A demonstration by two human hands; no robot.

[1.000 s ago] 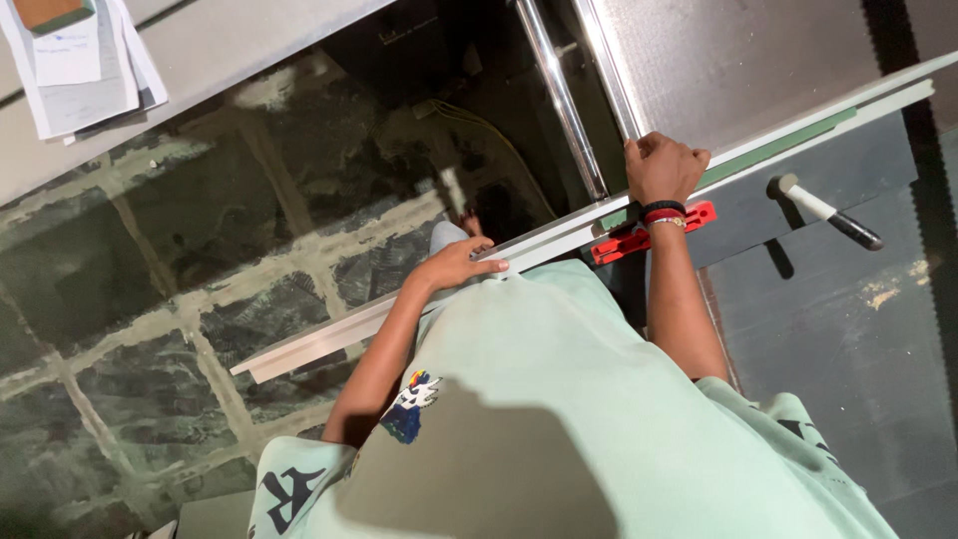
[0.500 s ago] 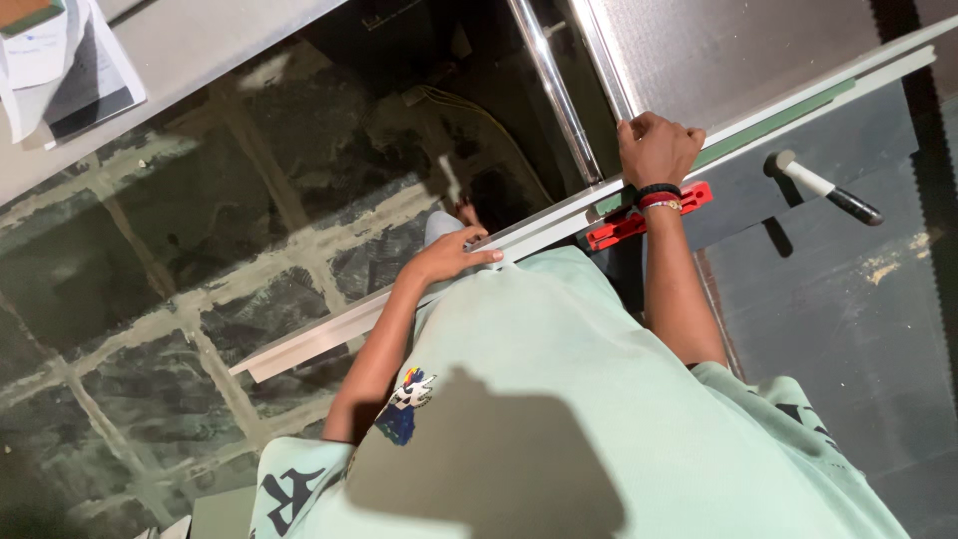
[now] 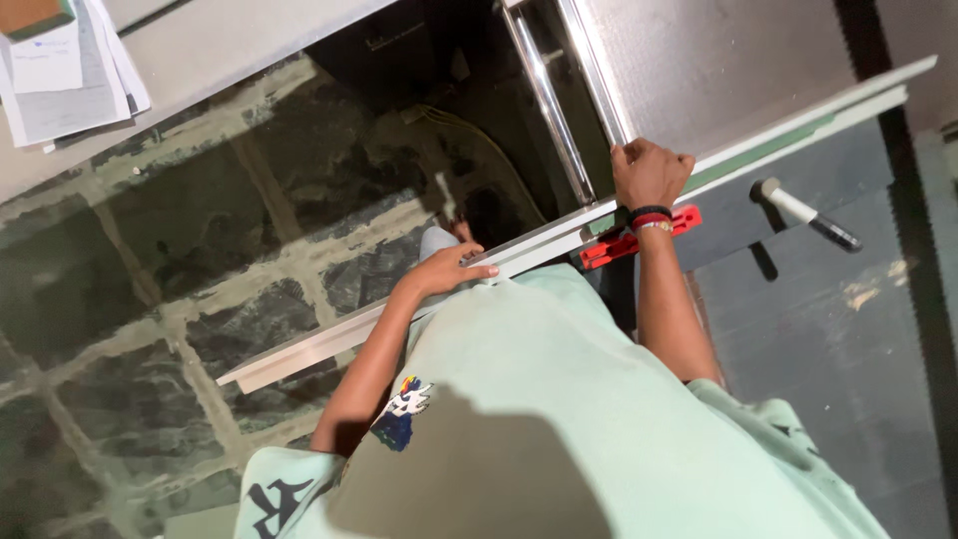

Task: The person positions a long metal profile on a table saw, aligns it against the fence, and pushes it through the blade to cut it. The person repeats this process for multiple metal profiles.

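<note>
Long pale board [image 3: 559, 238] runs on a slant across the view, from lower left over the stone floor [image 3: 150, 299] up to the upper right, seen edge-on, with a green strip along part of its upper edge. Right hand [image 3: 651, 172] closed in a fist-like grip over the board's upper edge, knuckles up, dark and red bands at the wrist. Left hand [image 3: 451, 268] lies flat against the board lower down, fingers stretched out together along its face, not curled round it. A red clamp [image 3: 639, 236] sits just under the right wrist, touching the board's lower side. Two shiny metal rails [image 3: 564, 95] run upward behind the board beside a grey metal surface. A handle with a white and black grip [image 3: 806, 214] stands to the right, apart from the board. Papers [image 3: 65, 70] lie on a ledge at upper left. Mint-green shirt [image 3: 559, 419] fills the foreground.
</note>
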